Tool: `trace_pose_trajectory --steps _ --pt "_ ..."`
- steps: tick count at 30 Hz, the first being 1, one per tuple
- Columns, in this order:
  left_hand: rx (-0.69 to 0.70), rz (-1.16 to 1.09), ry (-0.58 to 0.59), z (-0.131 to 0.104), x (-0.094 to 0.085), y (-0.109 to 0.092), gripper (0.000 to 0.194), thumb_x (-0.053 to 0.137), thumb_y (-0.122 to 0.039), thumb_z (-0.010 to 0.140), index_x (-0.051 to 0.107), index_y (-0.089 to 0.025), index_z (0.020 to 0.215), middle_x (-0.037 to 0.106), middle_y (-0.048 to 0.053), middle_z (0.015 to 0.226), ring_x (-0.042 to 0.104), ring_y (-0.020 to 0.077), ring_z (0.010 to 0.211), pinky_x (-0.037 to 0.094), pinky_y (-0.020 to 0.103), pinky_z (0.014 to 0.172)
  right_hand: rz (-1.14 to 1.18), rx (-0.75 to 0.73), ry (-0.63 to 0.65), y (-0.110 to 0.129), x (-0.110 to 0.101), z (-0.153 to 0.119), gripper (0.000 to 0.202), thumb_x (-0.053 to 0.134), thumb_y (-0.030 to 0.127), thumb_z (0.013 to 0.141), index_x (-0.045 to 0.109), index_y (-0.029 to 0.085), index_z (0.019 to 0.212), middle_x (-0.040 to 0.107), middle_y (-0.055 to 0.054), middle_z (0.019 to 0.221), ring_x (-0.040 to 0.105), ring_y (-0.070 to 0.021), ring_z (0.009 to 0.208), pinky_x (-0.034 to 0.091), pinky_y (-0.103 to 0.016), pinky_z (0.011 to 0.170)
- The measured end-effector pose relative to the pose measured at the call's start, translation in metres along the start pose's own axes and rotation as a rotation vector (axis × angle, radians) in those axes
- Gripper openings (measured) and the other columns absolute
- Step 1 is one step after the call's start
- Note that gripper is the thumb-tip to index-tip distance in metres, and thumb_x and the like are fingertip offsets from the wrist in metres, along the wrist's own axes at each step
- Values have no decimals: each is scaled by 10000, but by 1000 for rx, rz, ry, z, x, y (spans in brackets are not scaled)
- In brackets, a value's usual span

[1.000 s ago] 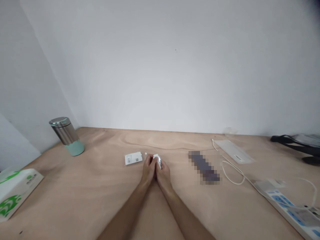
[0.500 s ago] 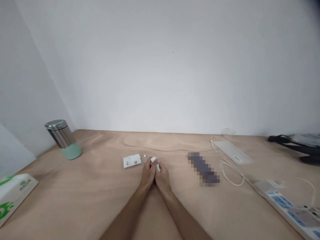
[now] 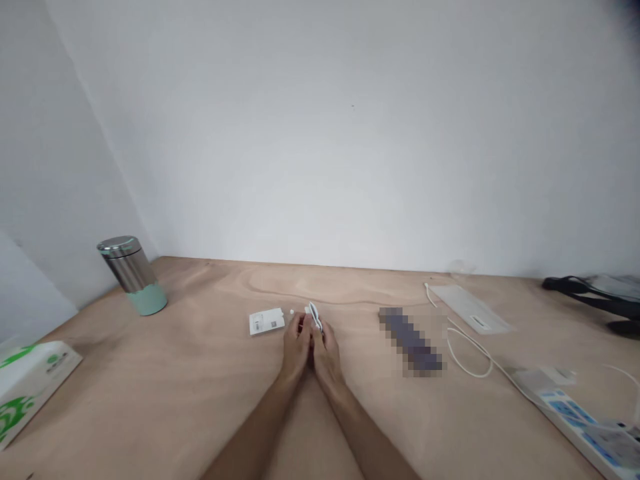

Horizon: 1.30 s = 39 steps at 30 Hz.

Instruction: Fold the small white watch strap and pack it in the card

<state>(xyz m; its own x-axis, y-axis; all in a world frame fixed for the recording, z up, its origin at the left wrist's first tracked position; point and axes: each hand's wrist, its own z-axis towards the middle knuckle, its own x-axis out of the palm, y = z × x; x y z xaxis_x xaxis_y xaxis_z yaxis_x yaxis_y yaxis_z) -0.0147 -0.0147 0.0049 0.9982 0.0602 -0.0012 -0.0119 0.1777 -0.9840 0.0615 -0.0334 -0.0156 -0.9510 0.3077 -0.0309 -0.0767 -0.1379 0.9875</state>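
Observation:
In the middle of the table, a small white case (image 3: 314, 312) with a dark oval patch on the side facing me sits between my two hands; its exact kind is hard to make out. My left hand (image 3: 297, 343) curls its fingers around the left side. On the right, my right hand (image 3: 326, 347) grips the case, with fingers bent and the wrist close to the other one. Just left of the hands lies a white printed packet (image 3: 267, 321), and a tiny white piece (image 3: 292, 311) is between it and the case.
A steel and mint-green tumbler (image 3: 135, 275) stands at the left, behind a green and white tissue pack (image 3: 37, 383). To the right are a blurred-out dark object (image 3: 411, 339), a white cable (image 3: 470, 368), a clear sleeve (image 3: 470, 309), a power strip (image 3: 575, 423) and black straps (image 3: 590, 293).
Between my hands the white case has turned, and its oval side now stands up above the fingers. The view has shifted slightly.

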Motion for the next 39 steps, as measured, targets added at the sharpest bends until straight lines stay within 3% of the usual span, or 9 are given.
trace_pose_trajectory --steps 3,8,11,18,23,26,28,34,39 --pt "0 23 -16 1 -1 2 370 449 -503 871 596 -164 863 620 45 841 568 170 789 442 282 746 91 40 -10 1 0 1 502 488 469 845 600 170 1232 585 -99 1284 536 -208 1191 416 -315 1010" --pt "6 10 -2 3 -1 6 326 423 -416 875 621 -159 904 647 71 925 586 191 864 440 306 817 175 114 28 1 1 1 645 612 439 770 478 187 1348 683 -86 1052 658 -193 844 532 -299 731" --pt "64 62 33 3 0 9 266 404 -269 841 639 -166 911 651 72 969 588 193 932 433 319 886 199 124 -29 -1 0 3 651 656 401 712 498 170 1299 671 -87 1053 651 -175 801 531 -283 714" --pt "297 604 -86 11 -19 4 292 439 -190 820 630 -157 1039 620 108 1046 532 247 1040 419 385 960 199 193 -33 2 0 4 468 665 437 668 585 151 1030 495 58 560 452 -103 452 354 -211 400" --pt "302 1032 -162 28 -54 4 580 514 -224 761 488 -100 1326 508 178 1320 383 327 1293 272 484 1109 156 195 -27 7 2 2 406 692 424 653 560 167 938 507 53 591 465 -107 495 356 -204 417" --pt "248 1147 -98 33 -67 10 689 529 -264 741 398 -113 1401 460 169 1402 273 343 1388 72 589 1150 91 171 -39 8 1 2 403 664 490 695 577 160 909 548 25 656 487 -114 556 395 -222 501" --pt "197 1182 -37 32 -69 12 670 510 -301 760 407 -101 1391 504 181 1357 351 347 1343 27 619 1137 62 147 -72 7 0 3 423 608 553 739 596 153 875 570 2 696 510 -125 621 421 -237 589" --pt "177 1236 -9 26 -64 -1 673 525 -342 761 410 -110 1381 568 163 1242 496 317 1196 134 560 1144 180 169 -191 -6 -2 6 464 491 593 788 603 154 885 595 -17 771 535 -141 710 432 -247 667" --pt "309 1242 -2 20 -56 -9 635 535 -358 794 404 -113 1365 569 134 1192 527 276 1136 353 440 1048 306 166 -247 -9 -5 10 399 513 535 791 581 155 890 516 34 649 451 -93 549 386 -211 524"
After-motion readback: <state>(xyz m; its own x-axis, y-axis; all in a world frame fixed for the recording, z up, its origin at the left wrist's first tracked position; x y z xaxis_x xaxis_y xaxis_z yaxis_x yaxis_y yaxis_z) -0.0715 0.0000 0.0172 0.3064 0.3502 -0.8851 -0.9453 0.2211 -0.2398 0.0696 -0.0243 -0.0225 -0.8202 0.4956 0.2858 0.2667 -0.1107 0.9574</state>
